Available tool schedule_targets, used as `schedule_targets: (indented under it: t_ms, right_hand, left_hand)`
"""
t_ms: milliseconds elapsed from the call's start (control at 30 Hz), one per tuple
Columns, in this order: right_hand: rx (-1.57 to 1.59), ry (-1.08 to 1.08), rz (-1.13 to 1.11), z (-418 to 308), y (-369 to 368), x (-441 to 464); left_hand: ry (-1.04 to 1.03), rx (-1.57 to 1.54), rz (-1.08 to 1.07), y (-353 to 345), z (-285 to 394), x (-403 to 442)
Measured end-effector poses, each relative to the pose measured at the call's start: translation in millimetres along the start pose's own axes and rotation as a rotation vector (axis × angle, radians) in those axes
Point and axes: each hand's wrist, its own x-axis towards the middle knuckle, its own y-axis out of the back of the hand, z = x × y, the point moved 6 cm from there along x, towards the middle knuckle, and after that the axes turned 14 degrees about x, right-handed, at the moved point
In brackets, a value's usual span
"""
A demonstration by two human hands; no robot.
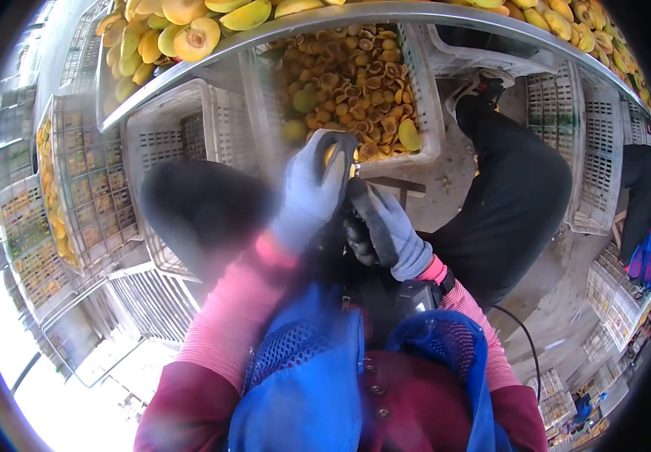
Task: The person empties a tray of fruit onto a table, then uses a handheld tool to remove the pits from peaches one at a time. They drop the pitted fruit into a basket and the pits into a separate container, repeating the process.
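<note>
Gloved in pale blue with dark palm and fingers, my left hand [316, 181] is closed around a yellow fruit [330, 156], mostly hidden by the fingers. Close beside it on the right, my right hand [386, 227] has its fingers wrapped round something; a small metal tip [355, 170] shows between the two hands, its handle hidden. Both hands are over my lap, at the near edge of a white crate [432, 128] that holds many small brown-orange fruit pieces and a few green ones.
A metal-edged table [295, 20] with halved yellow fruit spans the top. Plastic crates [165, 124] stand at the left, more [600, 151] at the right. My knees flank the crate of pieces. Another person's dark-clothed leg [640, 188] is at the far right.
</note>
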Motion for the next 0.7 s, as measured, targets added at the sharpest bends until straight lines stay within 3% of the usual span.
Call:
schedule_targets:
  t_ms: [100, 267, 367, 500, 600, 633, 667, 700]
  right_hand:
    - [0.125, -0.070, 0.005, 10.1, -0.4, 3.1]
    - [0.371, -0.249, -0.156, 23.8, 8.6, 6.2]
    - [0.570, -0.357, -0.447, 23.2, 0.4, 5.1]
    - [0.814, -0.463, -0.664, 26.0, -8.3, 8.2]
    - [0.842, -0.384, -0.660, 13.9, -12.8, 9.3]
    - [0.875, -0.350, -0.630, 8.6, -11.5, 12.2]
    - [0.907, -0.309, -0.605, 2.3, -9.6, 15.5]
    - [0.608, -0.215, -0.409, 13.9, 10.1, 27.2]
  left_hand:
    - [-0.043, 0.091, 0.003, 2.3, 3.9, 1.2]
    - [-0.020, -0.068, -0.054, -2.6, 7.0, 0.8]
    - [-0.090, -0.124, -0.050, -6.5, 4.0, 3.2]
    - [-0.085, -0.160, -0.044, -11.9, -2.5, 0.9]
    - [0.848, -1.337, -0.058, -42.6, -52.7, -20.8]
    - [0.935, -1.021, 0.046, -23.9, -71.8, -32.8]
    - [0.802, -0.874, 0.268, 6.2, -69.0, -34.0]
    - [0.679, -0.690, 0.476, 36.8, -62.8, -37.8]
